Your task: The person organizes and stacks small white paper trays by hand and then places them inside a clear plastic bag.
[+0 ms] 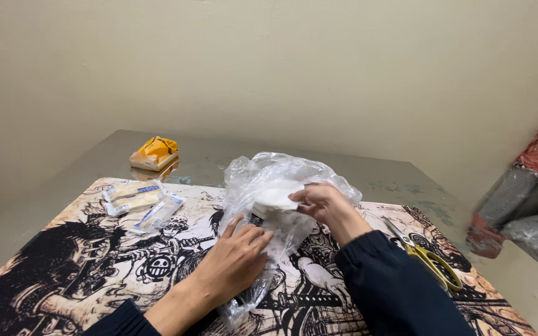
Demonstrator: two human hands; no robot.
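On the printed mat [94, 261], the left hand [235, 261] lay flat and open on a crinkled clear plastic bag [281, 171] while the right hand [325, 202] pinched a stack of round white pads [275, 199] at its mouth.

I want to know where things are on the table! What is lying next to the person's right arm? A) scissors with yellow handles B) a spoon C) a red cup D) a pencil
A: scissors with yellow handles lie on the printed mat just beside the right sleeve, while the right hand pinches a stack of white round pads at the clear plastic bag.
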